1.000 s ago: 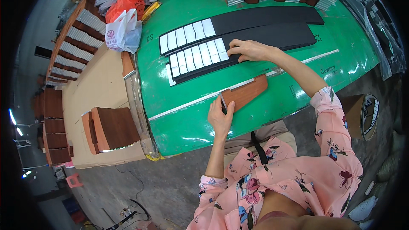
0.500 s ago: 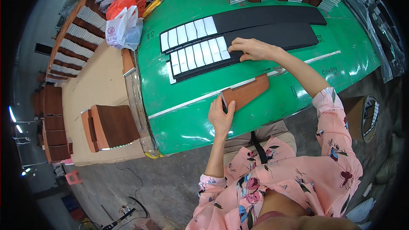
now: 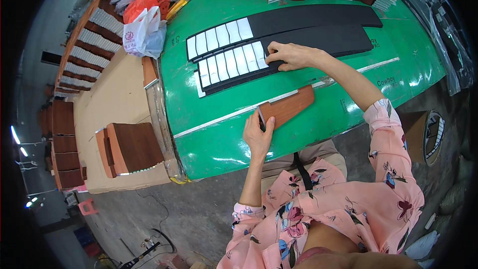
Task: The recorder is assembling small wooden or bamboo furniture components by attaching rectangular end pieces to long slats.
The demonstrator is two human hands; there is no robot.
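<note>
Left hand (image 3: 257, 137): fingers closed on brown panel (image 3: 290, 107), near side of green table (image 3: 214, 152).
Right hand (image 3: 295, 57): fingertips bent at white strips (image 3: 233, 63), farther; pinch, I cannot tell.
Risk: a strip could crease from uneven pulling.

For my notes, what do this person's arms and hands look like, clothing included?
The left hand and right hand wear no gloves; no watch shows. Pink sleeves with a dark red and blue floral print leave both forearms largely bare.

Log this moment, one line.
left hand: holding flat brown panel; right hand: at white rectangular patch on long black strip; surface: glossy green tabletop
</note>
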